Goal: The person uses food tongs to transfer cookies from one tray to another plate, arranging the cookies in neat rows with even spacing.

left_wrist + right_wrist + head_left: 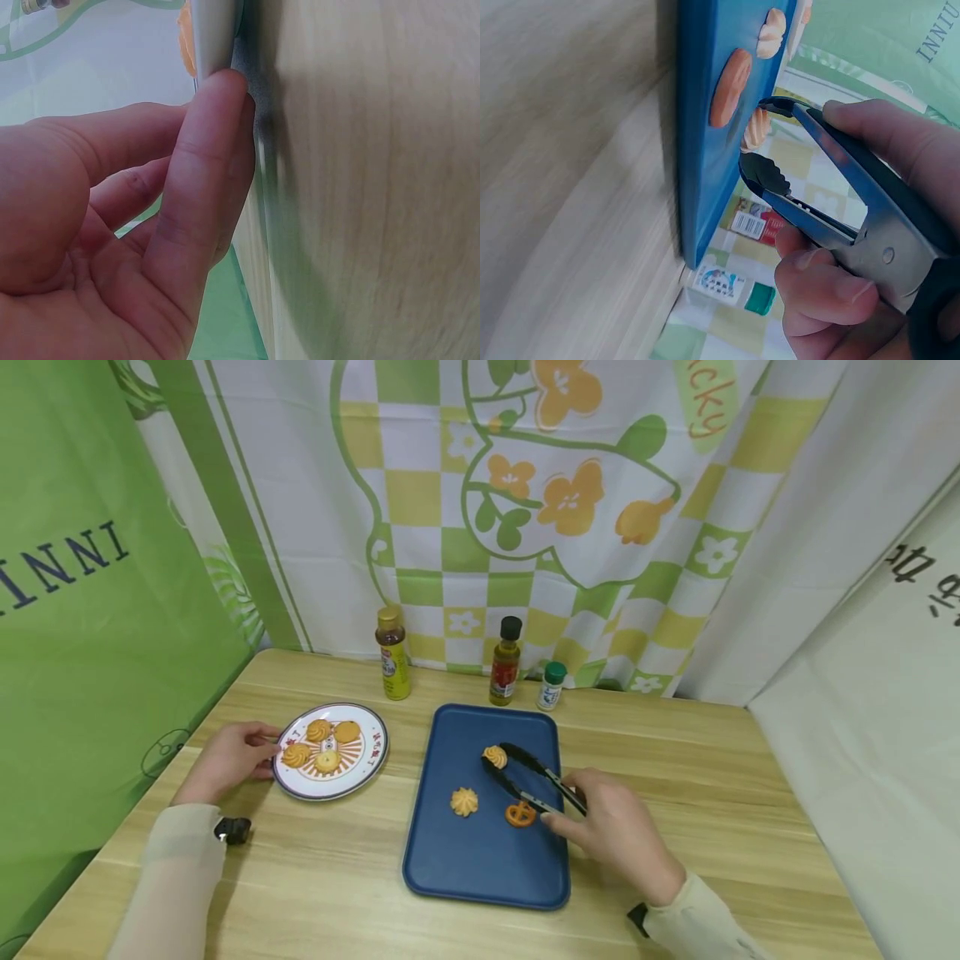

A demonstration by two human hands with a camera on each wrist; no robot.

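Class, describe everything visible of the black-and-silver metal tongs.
The black-and-silver metal tongs have scalloped black tips, apparently plastic, and a round rivet. The person's bare right hand grips them, slanted over the blue rectangular tray. Their arms stand open, tips either side of a golden swirled cookie; contact is unclear.

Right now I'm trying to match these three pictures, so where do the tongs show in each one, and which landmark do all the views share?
Head: the tongs are right of centre, in the right hand, tips at a swirled cookie.
Left wrist: not in it.
Right wrist: right of centre, tips pointing left.
Shared landmark: the wooden table, lower part of head, right side of left wrist, left side of right wrist.
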